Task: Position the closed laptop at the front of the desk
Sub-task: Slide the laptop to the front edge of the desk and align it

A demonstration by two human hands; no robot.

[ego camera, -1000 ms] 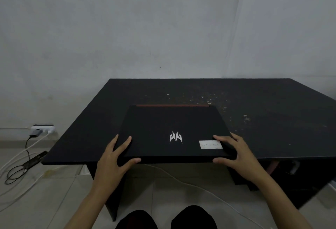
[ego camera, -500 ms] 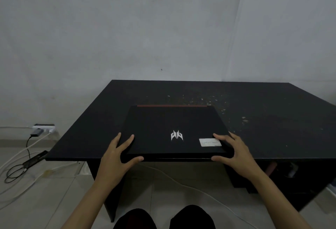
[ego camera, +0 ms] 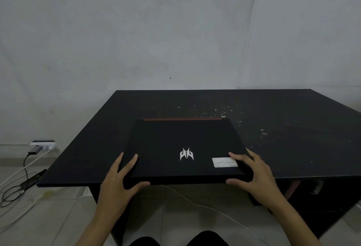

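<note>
Head view. The closed black laptop [ego camera: 185, 148] is seen lying flat on the black table [ego camera: 293, 138], lid up, logo and a white sticker [ego camera: 224, 162] toward the near edge, red hinge strip [ego camera: 182, 119] toward the wall. Its long axis is set left to right, parallel to the table's front edge. The near edge of the laptop is level with, or slightly over, that front edge; which of the two cannot be told.

The left hand [ego camera: 117, 183] is clasped on the near left corner, fingers on the lid, thumb along the front. The right hand [ego camera: 254, 175] is clasped on the near right corner likewise. Each grip is thus closed on the laptop, one at each end of the long axis, equally near.

Judgement: placement appears nearly complete; only squaring to the edge and release are thought to remain. An overhang could let the laptop tip.
</note>
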